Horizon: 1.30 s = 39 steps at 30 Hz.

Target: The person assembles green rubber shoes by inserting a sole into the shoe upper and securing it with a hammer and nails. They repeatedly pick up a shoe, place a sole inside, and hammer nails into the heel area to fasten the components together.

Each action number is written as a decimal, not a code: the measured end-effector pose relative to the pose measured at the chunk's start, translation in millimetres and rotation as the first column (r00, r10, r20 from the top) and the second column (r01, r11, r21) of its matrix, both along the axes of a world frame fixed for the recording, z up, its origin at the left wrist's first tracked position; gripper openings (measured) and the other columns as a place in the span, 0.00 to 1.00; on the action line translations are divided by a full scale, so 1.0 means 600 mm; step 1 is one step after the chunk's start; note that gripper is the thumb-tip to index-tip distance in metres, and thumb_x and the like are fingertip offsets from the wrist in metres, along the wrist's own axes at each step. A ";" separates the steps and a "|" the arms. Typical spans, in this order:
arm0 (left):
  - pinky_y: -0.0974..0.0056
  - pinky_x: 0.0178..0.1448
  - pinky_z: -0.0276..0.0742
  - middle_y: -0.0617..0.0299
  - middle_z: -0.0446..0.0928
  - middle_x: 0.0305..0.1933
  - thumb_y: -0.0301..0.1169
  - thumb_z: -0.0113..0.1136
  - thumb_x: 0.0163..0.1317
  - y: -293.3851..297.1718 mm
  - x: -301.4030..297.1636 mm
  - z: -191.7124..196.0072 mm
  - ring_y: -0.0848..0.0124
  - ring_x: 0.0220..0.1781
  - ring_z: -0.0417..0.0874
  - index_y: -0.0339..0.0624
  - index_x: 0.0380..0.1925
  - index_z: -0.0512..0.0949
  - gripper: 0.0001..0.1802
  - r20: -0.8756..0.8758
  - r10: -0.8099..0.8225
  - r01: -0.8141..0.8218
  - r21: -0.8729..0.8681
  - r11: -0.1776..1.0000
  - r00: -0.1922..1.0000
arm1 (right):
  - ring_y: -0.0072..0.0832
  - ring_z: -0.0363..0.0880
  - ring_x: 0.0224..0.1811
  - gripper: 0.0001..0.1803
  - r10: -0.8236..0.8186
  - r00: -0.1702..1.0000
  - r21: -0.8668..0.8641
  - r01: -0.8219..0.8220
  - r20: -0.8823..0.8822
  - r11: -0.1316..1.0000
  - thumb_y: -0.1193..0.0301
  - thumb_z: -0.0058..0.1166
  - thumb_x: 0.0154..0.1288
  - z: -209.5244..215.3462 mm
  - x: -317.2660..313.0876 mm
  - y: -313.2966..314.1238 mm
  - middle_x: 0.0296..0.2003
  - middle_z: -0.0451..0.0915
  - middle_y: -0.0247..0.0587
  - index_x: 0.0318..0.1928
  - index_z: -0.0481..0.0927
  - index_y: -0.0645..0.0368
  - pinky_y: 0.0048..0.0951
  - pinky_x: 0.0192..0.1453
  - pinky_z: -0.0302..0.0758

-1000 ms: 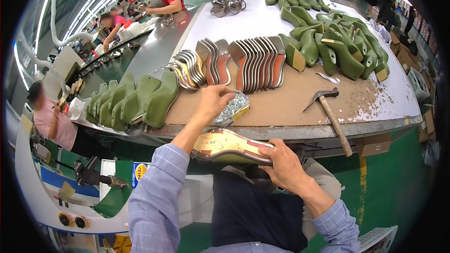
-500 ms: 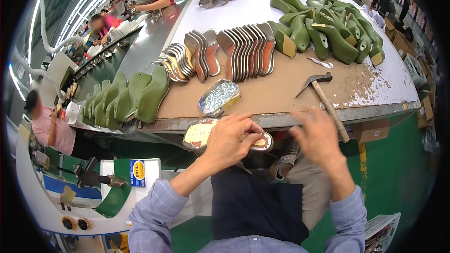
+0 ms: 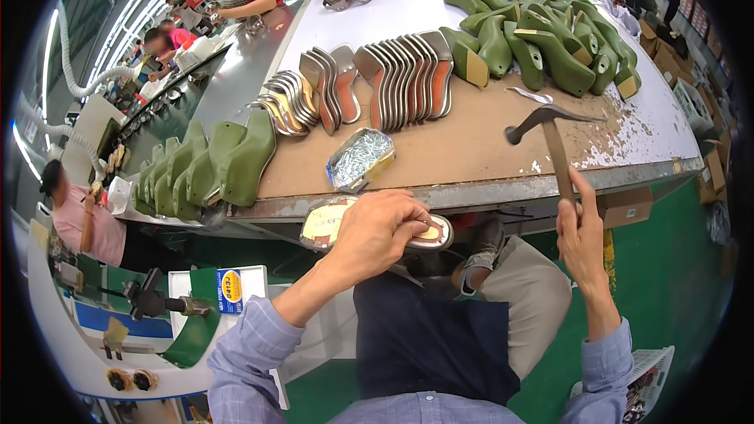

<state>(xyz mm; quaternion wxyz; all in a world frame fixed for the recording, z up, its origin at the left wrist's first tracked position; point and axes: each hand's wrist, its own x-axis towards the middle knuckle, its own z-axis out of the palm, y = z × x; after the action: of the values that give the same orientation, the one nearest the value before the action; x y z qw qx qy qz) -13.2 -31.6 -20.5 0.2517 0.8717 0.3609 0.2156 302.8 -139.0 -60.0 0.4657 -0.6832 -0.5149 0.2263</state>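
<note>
My right hand is closed round the wooden handle of a hammer, which stands raised with its dark metal head upward, off to the right of the insole. My left hand lies across the middle of an upturned shoe last with a pale yellow insole on its bottom. Its thumb and fingers pinch together near the rounded right end; whatever is between them is too small to make out. Just beyond my left hand, an open packet of small silvery nails sits on the bench.
The brown-covered bench has a metal front edge. On it stand rows of metal-edged insole boards, green shoe lasts at left and a heap of lasts at far right. Co-workers sit at left.
My right hand has taken the hammer off the bench edge and lifted it upright. My left hand stays on the insole, fingers pinched. The view has shifted slightly.
</note>
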 end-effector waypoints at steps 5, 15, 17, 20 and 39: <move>0.55 0.57 0.79 0.62 0.88 0.44 0.29 0.70 0.59 0.003 -0.003 -0.012 0.60 0.52 0.86 0.44 0.33 0.88 0.04 -0.011 -0.056 0.057 0.135 0.989 0.998 | 0.34 0.82 0.38 0.26 0.208 0.967 0.074 -0.220 0.146 0.973 0.77 0.53 0.76 0.054 -0.037 -0.052 0.49 0.84 0.55 0.72 0.69 0.58 0.31 0.46 0.79; 0.55 0.57 0.78 0.59 0.87 0.44 0.32 0.72 0.58 -0.002 0.004 0.006 0.58 0.52 0.86 0.43 0.34 0.87 0.06 -0.132 0.004 -0.001 0.017 1.000 0.991 | 0.40 0.85 0.31 0.27 0.429 0.845 0.122 -0.485 0.320 0.866 0.81 0.59 0.69 0.114 -0.092 -0.080 0.36 0.85 0.53 0.68 0.76 0.57 0.34 0.35 0.81; 0.53 0.60 0.77 0.58 0.86 0.48 0.36 0.74 0.58 -0.006 -0.003 0.008 0.57 0.56 0.84 0.44 0.38 0.87 0.11 -0.101 0.006 -0.005 0.019 1.000 0.995 | 0.38 0.82 0.27 0.25 0.426 0.843 0.013 -0.455 0.329 0.890 0.79 0.59 0.71 0.125 -0.092 -0.083 0.31 0.83 0.49 0.67 0.77 0.54 0.34 0.31 0.80; 0.51 0.63 0.75 0.56 0.83 0.55 0.45 0.76 0.56 -0.004 -0.017 0.034 0.54 0.62 0.80 0.47 0.47 0.85 0.22 -0.193 0.004 0.035 0.203 0.979 0.981 | 0.28 0.75 0.20 0.25 0.361 0.926 0.158 -0.375 0.113 0.913 0.74 0.54 0.77 0.100 -0.087 -0.093 0.25 0.78 0.41 0.71 0.71 0.51 0.29 0.24 0.74; 0.53 0.58 0.69 0.56 0.81 0.47 0.49 0.74 0.54 -0.002 -0.034 0.023 0.56 0.53 0.78 0.44 0.50 0.80 0.29 -0.405 0.000 0.054 0.121 0.991 0.914 | 0.38 0.89 0.44 0.31 0.339 0.937 0.030 -0.343 0.082 0.939 0.81 0.66 0.65 0.074 -0.075 -0.133 0.49 0.86 0.54 0.68 0.73 0.61 0.30 0.48 0.83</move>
<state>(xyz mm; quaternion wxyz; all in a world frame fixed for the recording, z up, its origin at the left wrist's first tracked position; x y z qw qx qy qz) -33.8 -32.6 -6.8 0.1178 0.9167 0.3783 0.0504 258.1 -218.6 -15.7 0.4147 -0.5813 -0.6475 0.2662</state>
